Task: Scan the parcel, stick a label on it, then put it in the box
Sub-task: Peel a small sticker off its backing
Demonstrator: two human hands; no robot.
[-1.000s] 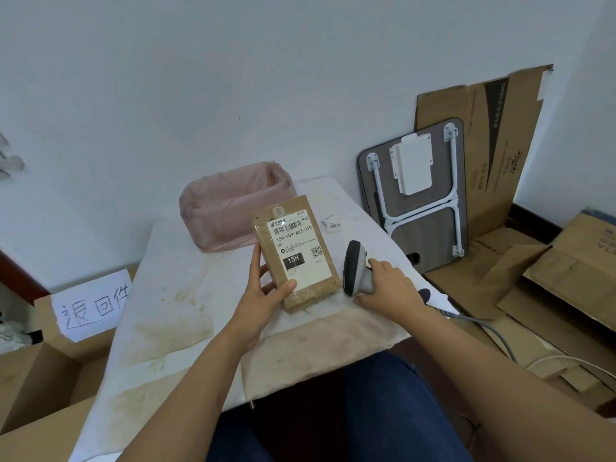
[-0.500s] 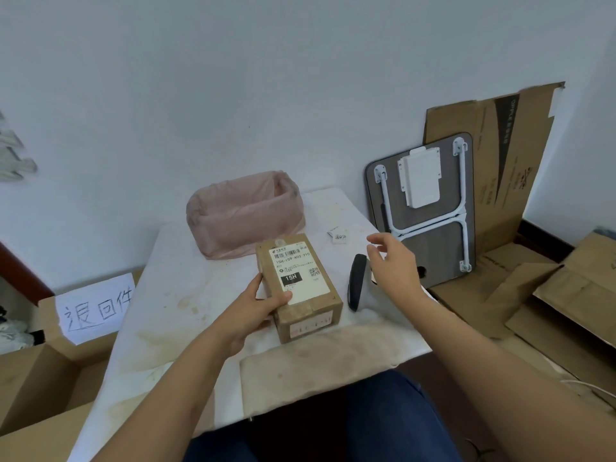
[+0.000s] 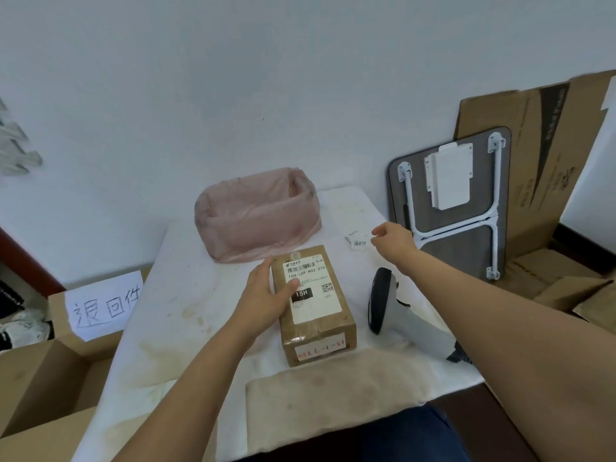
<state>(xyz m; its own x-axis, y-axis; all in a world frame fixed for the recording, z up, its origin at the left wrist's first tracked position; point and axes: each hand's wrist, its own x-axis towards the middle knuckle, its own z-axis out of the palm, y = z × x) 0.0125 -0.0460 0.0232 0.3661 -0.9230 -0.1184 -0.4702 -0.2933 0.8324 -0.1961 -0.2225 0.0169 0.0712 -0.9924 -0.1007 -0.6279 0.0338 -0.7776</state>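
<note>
A brown cardboard parcel (image 3: 316,315) with a white shipping label on top lies flat on the white table (image 3: 186,295). My left hand (image 3: 266,295) grips its left side, thumb on the label. The grey and black scanner (image 3: 380,301) lies on the table just right of the parcel, with no hand on it. My right hand (image 3: 393,238) hovers at the far right of the table, fingers pinched right beside a small white label (image 3: 358,243) with handwriting; whether it grips the label I cannot tell. An open cardboard box (image 3: 50,371) with a handwritten paper sign stands at the left of the table.
A bin lined with a pink plastic bag (image 3: 256,215) stands at the back of the table. A folded small table (image 3: 450,205) and flattened cardboard (image 3: 533,168) lean on the wall at the right. A beige cloth (image 3: 333,385) lies at the front edge.
My right hand let go of the scanner, which now lies on the table, and moved back-right to the small label. My left hand laid the tilted parcel flat.
</note>
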